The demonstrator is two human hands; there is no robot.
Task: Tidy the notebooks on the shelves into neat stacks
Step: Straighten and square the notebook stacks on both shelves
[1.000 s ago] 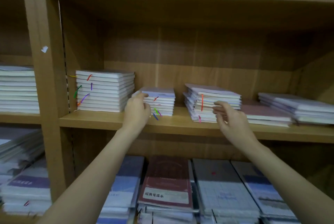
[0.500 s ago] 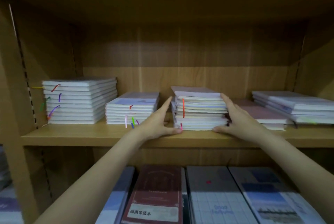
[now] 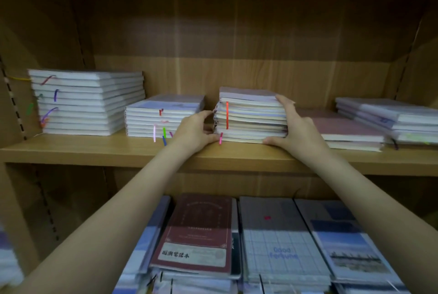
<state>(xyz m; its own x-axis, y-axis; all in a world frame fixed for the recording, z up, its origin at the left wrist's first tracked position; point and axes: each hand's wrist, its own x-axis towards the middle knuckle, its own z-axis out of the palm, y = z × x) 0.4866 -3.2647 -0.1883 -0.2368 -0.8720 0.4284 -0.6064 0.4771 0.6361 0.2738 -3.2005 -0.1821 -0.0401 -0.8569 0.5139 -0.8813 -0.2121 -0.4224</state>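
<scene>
Notebooks fill the middle shelf (image 3: 94, 151) in five piles, and the work looks partly done. At the far left the tall stack (image 3: 87, 101) stands fairly square, its edges close to flush, with coloured ribbons hanging from its left side. Just beside it the short stack (image 3: 163, 118) also looks even. Both hands are on the centre stack (image 3: 251, 115), which sits near the shelf's front edge: the left hand (image 3: 194, 130) has its fingers curled against the stack's left side with the thumb along the bottom front corner, and the right hand (image 3: 298, 125) has its fingers reaching up the right side to the top book, thumb at the base. This pile is still ragged, with its top notebooks pushed back and its page edges uneven, so squaring it is, I judge, the step in hand. To the right, the pink-covered pile (image 3: 348, 130) is low and the far-right pile (image 3: 388, 118) is fanned out askew; both seem to need straightening. On the lower shelf more notebooks (image 3: 196, 234) lie in rows, and how neat those are I cannot tell.
</scene>
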